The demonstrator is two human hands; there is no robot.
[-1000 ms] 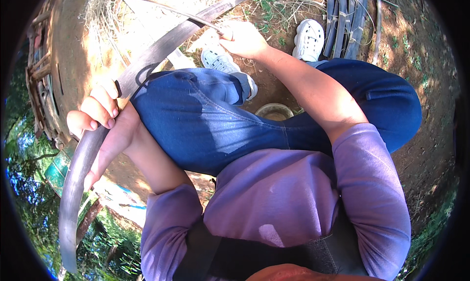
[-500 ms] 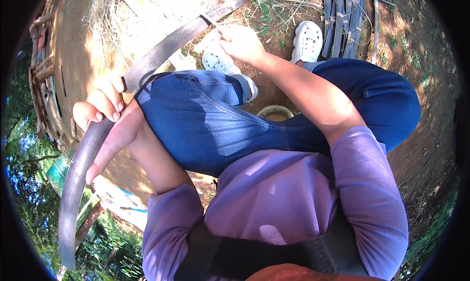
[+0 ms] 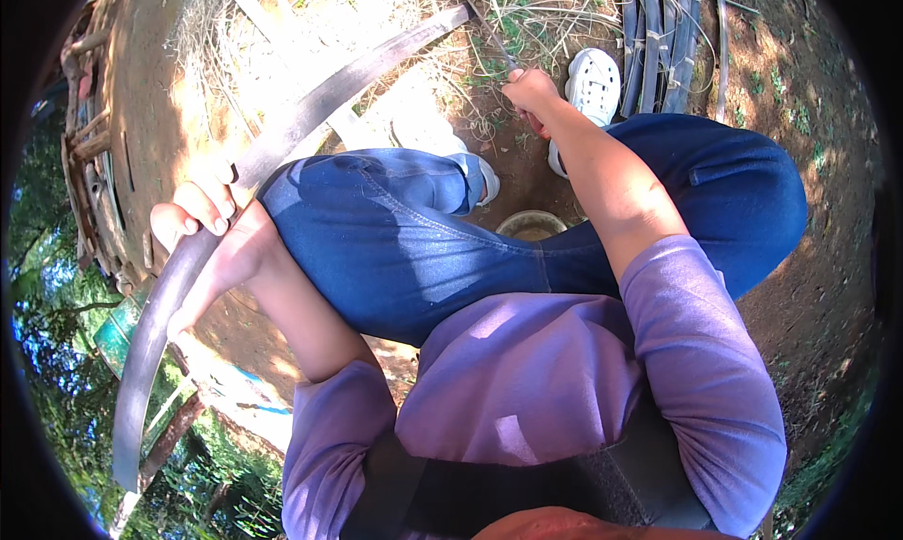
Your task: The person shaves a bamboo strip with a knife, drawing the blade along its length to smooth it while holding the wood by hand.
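Note:
A long, flat, dark grey strip (image 3: pixel 324 100) runs from the lower left, over my left knee, to the far middle of the head view. My left hand (image 3: pixel 221 225) grips it just beside that knee, fingers curled over its edge and palm beneath. Beyond the knees, my right hand (image 3: pixel 533 93) is closed around a slim knife-like tool (image 3: pixel 491 34). The tool points away from me, its tip close to the strip's far end; whether they touch I cannot tell. Fingers hide most of its handle.
Similar dark strips (image 3: pixel 654 55) lie bundled at the far right beside my white clog (image 3: pixel 594 81). Thin fibres (image 3: pixel 546 23) litter the soil. A round bowl (image 3: pixel 530 223) sits between my legs. Stacked wood (image 3: pixel 87 145) stands at the left.
My right hand and the tool have moved right, from alongside the strip to past its far end. My left hand still grips the strip, barely shifted.

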